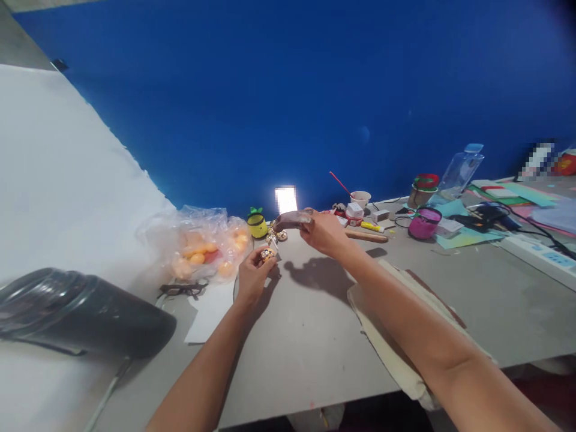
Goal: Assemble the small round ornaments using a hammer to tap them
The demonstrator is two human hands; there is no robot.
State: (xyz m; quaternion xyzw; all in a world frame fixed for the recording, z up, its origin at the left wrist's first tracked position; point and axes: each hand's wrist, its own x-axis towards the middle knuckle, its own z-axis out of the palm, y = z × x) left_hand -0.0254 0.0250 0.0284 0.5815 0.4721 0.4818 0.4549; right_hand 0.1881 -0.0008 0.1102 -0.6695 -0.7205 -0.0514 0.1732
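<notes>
My left hand (252,276) is closed around a small ball (267,255) with a gold, white and dark pattern, just above the table. My right hand (324,233) grips what looks like a hammer near its dark, curved head (291,220). A wooden handle (368,236) shows beyond the wrist, though the hand hides where it joins the head. The head is raised above and to the right of the patterned ball, apart from it. Small gold pieces (281,236) lie behind the left hand, beside a yellow pot-shaped item (257,225) with a green top.
A clear bag (198,228) of orange balls, eyeglasses (182,289) and a large dark bottle (99,312) stand left. Right are a white cup (360,198), yellow tube (371,226), pink holder (425,222), power strip (540,255) and cream cloth (382,342) under the right forearm.
</notes>
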